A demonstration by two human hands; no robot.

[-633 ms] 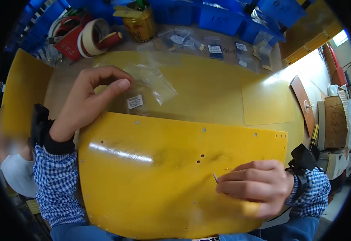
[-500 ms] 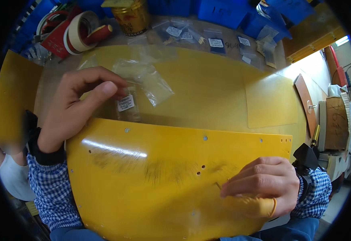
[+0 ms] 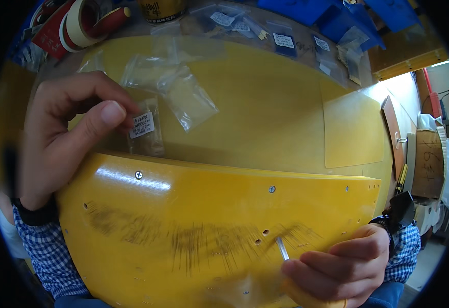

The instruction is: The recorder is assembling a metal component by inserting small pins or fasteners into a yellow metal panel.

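Thin silver metal strip [image 3: 283, 249] pinched in right hand [image 3: 340, 269], over glossy yellow panel [image 3: 204, 187] at near edge of desk [image 3: 252, 46]. Silver screws [image 3: 272, 189] seated along far edge; two round holes [image 3: 265, 232] bare. Left hand [image 3: 68, 120] curled by clear labelled plastic bag [image 3: 143, 125], grip unclear.

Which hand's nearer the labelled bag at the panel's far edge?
Left. The left hand is beside the bag, on its left; the right hand is farther away, over the yellow panel.

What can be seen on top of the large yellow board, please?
The yellow board shows screws, fine dark streaks and two round holes close together; the right hand holds a thin metal piece over it. Whatever lies behind that hand is covered and cannot be seen.
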